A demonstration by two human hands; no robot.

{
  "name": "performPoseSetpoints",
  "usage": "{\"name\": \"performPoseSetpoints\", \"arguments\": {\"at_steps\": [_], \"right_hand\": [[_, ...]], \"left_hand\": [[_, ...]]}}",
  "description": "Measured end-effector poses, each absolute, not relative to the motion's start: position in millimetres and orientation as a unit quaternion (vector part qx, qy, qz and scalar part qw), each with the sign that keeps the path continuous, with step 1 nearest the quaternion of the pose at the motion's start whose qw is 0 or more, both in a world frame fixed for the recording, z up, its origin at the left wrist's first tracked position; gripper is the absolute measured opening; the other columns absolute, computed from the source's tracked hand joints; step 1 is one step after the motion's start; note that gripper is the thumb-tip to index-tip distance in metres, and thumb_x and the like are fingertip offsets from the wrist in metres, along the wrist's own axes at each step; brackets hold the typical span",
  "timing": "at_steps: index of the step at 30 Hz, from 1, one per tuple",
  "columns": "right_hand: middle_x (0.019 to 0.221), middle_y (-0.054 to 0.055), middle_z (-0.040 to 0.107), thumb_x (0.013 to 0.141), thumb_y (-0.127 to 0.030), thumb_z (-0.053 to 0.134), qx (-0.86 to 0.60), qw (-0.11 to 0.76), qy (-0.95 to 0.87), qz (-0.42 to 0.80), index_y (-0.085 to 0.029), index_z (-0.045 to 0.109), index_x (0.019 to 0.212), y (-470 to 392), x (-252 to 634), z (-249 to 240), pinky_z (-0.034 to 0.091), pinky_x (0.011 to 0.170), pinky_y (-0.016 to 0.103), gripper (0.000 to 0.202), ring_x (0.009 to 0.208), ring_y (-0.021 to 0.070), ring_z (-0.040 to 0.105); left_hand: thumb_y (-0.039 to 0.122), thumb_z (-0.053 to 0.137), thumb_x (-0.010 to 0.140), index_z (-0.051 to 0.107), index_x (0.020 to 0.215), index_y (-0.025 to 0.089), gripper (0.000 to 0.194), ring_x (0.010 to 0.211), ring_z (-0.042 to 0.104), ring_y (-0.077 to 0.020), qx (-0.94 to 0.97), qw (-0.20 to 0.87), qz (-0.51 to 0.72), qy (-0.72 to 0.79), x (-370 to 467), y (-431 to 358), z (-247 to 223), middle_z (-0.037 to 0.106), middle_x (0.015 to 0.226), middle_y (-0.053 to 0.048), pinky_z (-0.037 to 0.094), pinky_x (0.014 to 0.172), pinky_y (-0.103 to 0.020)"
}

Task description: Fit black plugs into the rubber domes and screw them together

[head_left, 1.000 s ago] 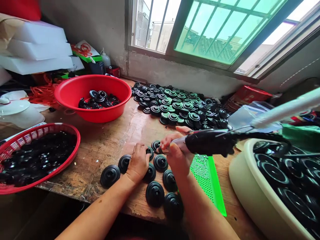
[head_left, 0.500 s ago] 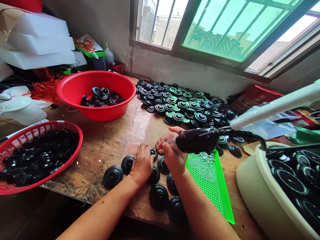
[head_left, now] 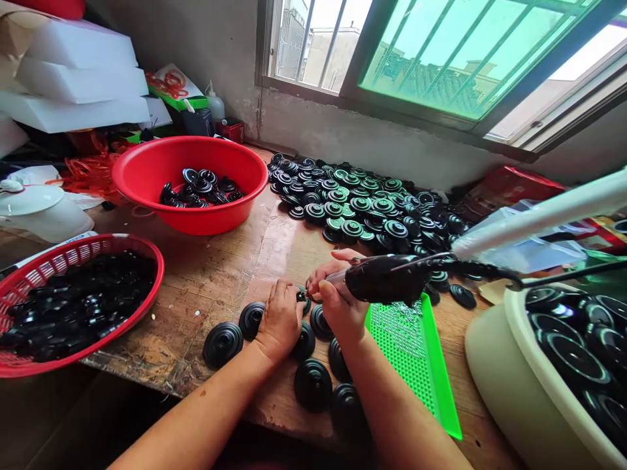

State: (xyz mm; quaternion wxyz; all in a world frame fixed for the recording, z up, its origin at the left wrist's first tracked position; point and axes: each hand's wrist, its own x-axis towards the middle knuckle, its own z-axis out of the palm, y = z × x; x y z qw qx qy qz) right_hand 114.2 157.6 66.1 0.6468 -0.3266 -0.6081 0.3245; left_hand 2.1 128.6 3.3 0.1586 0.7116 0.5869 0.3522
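Note:
My right hand (head_left: 337, 294) is wrapped round a black-and-grey power tool (head_left: 386, 277), whose front end points left toward my left hand. My left hand (head_left: 279, 316) is closed on a black disc part (head_left: 304, 299), its fingers partly hiding it. Several black stepped discs lie near my hands, among them one (head_left: 223, 344) left of my left wrist and one (head_left: 313, 385) between my forearms. A green perforated tray (head_left: 416, 372) holding small silvery pieces (head_left: 399, 313) is right of my right forearm. The tool's tip is hidden by my fingers.
A large pile of black discs (head_left: 362, 202) lies below the window. At left are a red basin (head_left: 196, 219) and a red basket (head_left: 159, 281), both with black parts. A beige tub (head_left: 494, 352) of discs stands at right, and a plastic-wrapped bar (head_left: 539, 215) slants above it.
The cord or strap behind the tool has shifted over the beige tub's rim. The whole view has moved slightly; both hands keep nearly the same positions and grips.

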Motion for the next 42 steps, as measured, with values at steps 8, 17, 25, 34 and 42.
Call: {"name": "performPoseSetpoints", "arguments": {"at_steps": [8, 17, 25, 34, 42], "right_hand": [[0.074, 0.001, 0.056, 0.085, -0.038, 0.073, -0.329, 0.629, -0.622, 0.329, -0.024, 0.062, 0.085, 155.3, 114.2, 63.6, 0.057, 0.071, 0.044, 0.018, 0.073, 0.0213, 0.061], [0.074, -0.001, 0.058, 0.087, -0.038, 0.071, -0.335, 0.63, -0.618, 0.33, -0.024, 0.059, 0.088, 158.2, 112.8, 61.9, 0.056, 0.065, 0.041, 0.018, 0.066, 0.018, 0.06], [0.064, -0.007, 0.06, 0.083, -0.025, 0.071, -0.323, 0.619, -0.627, 0.346, -0.024, 0.051, 0.109, 162.8, 104.0, 75.8, 0.051, 0.055, 0.03, 0.032, 0.055, 0.0137, 0.06], [0.06, -0.007, 0.061, 0.081, -0.024, 0.07, -0.368, 0.638, -0.553, 0.39, -0.024, 0.051, 0.098, 165.3, 99.8, 83.2, 0.05, 0.05, 0.027, 0.026, 0.048, 0.0118, 0.057], [0.063, -0.007, 0.06, 0.078, -0.028, 0.074, -0.371, 0.627, -0.576, 0.372, -0.024, 0.058, 0.1, 170.0, 93.3, 84.2, 0.048, 0.049, 0.027, 0.027, 0.049, 0.0111, 0.055]], "left_hand": [[0.001, 0.056, 0.083, 0.057, 0.104, 0.019, 0.028, 0.113, 0.058, -0.0263, 0.707, 0.173, 0.356, 0.586, 1.6, 129.3, 4.0, 0.057, 0.113, -0.01, 0.055, 0.097, -0.045], [0.003, 0.055, 0.085, 0.058, 0.102, 0.016, 0.022, 0.11, 0.058, -0.028, 0.714, 0.17, 0.346, 0.585, 1.6, 129.5, 6.7, 0.06, 0.111, -0.013, 0.055, 0.095, -0.046], [0.006, 0.054, 0.088, 0.059, 0.1, 0.018, 0.018, 0.104, 0.06, -0.0262, 0.713, 0.159, 0.332, 0.597, 2.4, 129.1, 6.9, 0.06, 0.108, -0.01, 0.055, 0.092, -0.045], [0.003, 0.057, 0.084, 0.057, 0.098, 0.019, 0.021, 0.11, 0.057, -0.0271, 0.712, 0.175, 0.341, 0.588, 2.5, 128.5, 8.4, 0.059, 0.11, -0.011, 0.053, 0.094, -0.045], [0.003, 0.057, 0.086, 0.059, 0.097, 0.018, 0.019, 0.108, 0.058, -0.0274, 0.718, 0.169, 0.306, 0.602, 3.0, 130.8, 12.3, 0.06, 0.107, -0.011, 0.053, 0.093, -0.045]]}}
